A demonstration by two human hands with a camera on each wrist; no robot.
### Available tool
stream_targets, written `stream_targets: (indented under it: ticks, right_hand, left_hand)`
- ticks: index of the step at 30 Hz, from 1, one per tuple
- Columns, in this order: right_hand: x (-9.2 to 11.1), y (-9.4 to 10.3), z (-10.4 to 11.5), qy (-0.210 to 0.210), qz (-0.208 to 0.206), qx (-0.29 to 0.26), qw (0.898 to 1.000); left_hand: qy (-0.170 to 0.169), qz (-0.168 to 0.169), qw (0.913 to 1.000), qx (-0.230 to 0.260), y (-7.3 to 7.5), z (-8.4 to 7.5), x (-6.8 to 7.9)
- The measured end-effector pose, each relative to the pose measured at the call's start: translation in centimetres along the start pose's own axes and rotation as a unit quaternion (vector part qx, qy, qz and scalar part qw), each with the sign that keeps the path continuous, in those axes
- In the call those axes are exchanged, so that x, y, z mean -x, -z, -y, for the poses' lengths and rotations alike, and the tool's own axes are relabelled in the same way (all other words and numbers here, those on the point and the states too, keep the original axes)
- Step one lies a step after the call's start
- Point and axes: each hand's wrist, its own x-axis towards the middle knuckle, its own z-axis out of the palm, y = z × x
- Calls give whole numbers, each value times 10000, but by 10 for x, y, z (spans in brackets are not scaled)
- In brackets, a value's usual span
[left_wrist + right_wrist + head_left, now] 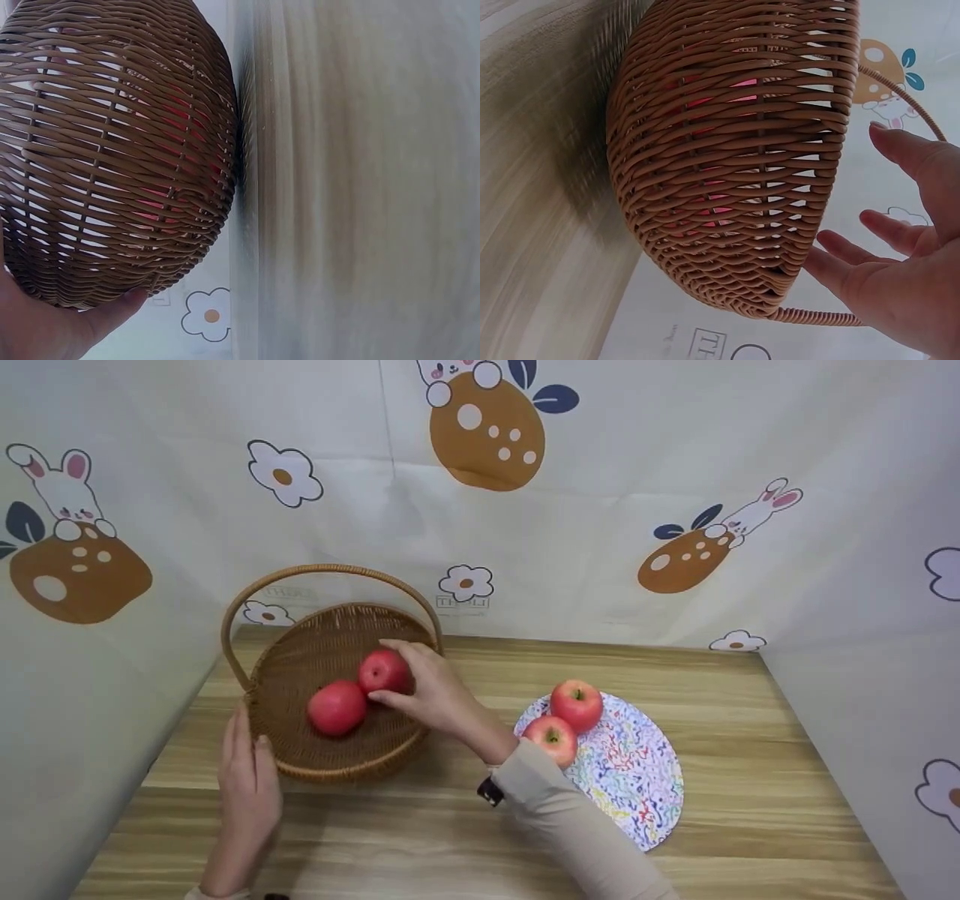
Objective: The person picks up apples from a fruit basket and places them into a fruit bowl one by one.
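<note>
A brown wicker basket (352,765) with an arched handle holds two red apples, one apple (337,708) nearer the front and another apple (384,671) behind it to the right. My left hand (250,787) rests against the basket's left side with its fingers straight; in the left wrist view its thumb (120,307) touches the weave. Over the basket's right rim reaches my right hand (431,686), thumb and fingers spread around the rear apple in the head view. From the right wrist, that hand (900,262) appears above the rim, fingers apart with nothing between them; red shows low through the weave.
To the right, a round plate (637,765) with a multicoloured squiggle pattern lies on the wood-grain table (750,780). Two apples sit at its left edge, one apple (576,706) behind the other apple (551,741). A pale printed cloth (585,547) encloses the back and sides.
</note>
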Motion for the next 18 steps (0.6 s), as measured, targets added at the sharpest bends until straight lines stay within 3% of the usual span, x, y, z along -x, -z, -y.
stream_targets:
  ticks: [18]
  right_hand:
    - [-19,-14,-1,-338,306,-219,9987]
  left_hand:
    - [136,3,9999,-70,1,1,1]
